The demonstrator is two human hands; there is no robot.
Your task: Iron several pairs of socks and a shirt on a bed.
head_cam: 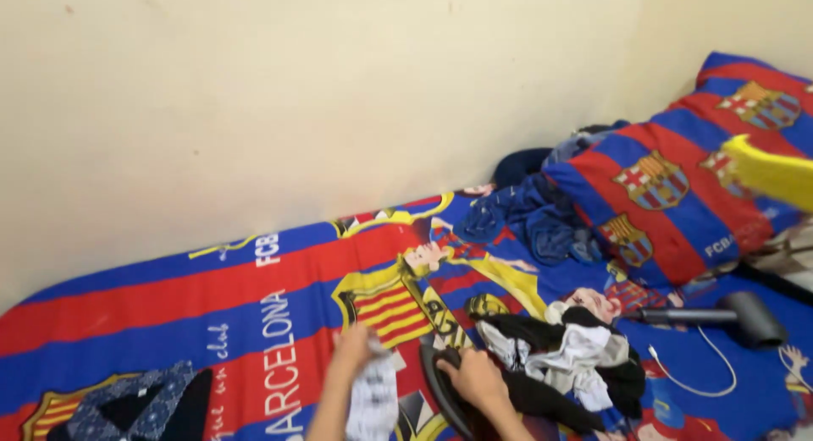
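On a red and blue striped bedsheet (169, 314), the left hand (354, 346) pinches a white patterned cloth (373, 403) that hangs just below it. The right hand (474, 380), fingers curled, grips a black garment (542, 394) from the pile of black and white clothes (576, 356) touching its far side.

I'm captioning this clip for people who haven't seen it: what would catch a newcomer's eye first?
The red and blue striped bedsheet with yellow crests fills the lower frame, with a matching pillow at the upper right against the cream wall. At the bottom centre the left hand grips a white patterned garment, and the right hand rests on a heap of black and white clothes. A dark hair dryer lies at the right.
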